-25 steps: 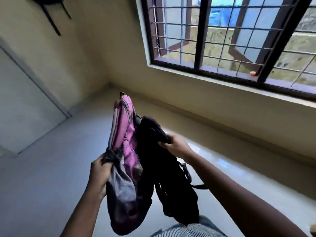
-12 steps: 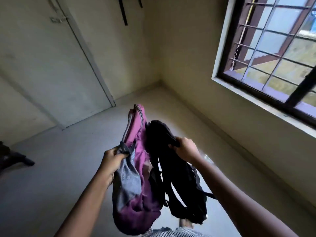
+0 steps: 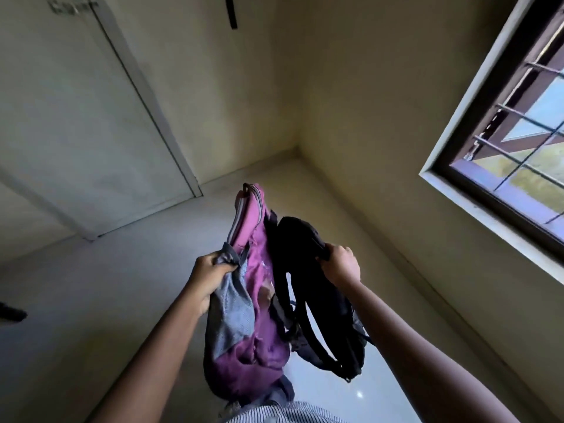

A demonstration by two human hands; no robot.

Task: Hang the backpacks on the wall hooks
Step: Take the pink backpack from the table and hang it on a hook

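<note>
I hold two backpacks in front of me, above the floor. My left hand [image 3: 210, 277] grips the grey side fabric of a purple and grey backpack [image 3: 250, 325], which hangs limp with its top pointing away from me. My right hand [image 3: 341, 265] is closed on the top of a black backpack [image 3: 308, 288], whose straps dangle below. The two bags touch each other. A dark strap [image 3: 231, 12] hangs down the far wall at the top edge; what it hangs from is out of view, and no hook is visible.
A pale closed door [image 3: 79, 123] with a latch near its top fills the left wall. A barred window [image 3: 525, 138] with a ledge is on the right wall. The glossy floor [image 3: 106, 270] stretches ahead to the room's corner. A dark object [image 3: 10, 314] pokes in at the left edge.
My view has swung left, away from the window and toward the door and the corner. Both hands keep the same grip on the backpacks, which stay in front of me.
</note>
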